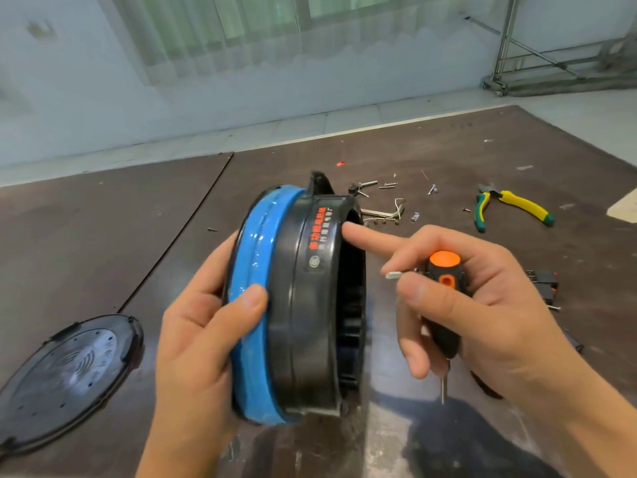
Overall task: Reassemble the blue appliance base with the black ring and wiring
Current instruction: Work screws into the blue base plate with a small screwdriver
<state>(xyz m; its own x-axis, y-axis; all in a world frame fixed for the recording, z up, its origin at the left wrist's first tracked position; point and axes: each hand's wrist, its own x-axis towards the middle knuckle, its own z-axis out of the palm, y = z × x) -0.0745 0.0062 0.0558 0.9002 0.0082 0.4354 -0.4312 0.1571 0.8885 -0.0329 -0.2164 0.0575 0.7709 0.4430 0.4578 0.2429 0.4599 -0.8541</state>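
Left hand [200,332] gripped the blue base [251,257] on edge; black ring [306,322] opening faced right hand [482,298], which clutched the screwdriver [444,267], forefinger on rim.

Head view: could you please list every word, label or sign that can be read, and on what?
None can be quoted.
On the black ring: red and white characters, too blurred to read.
Near them: round grey emblem, illegible.
On the black cover plate: raised marks, unreadable.
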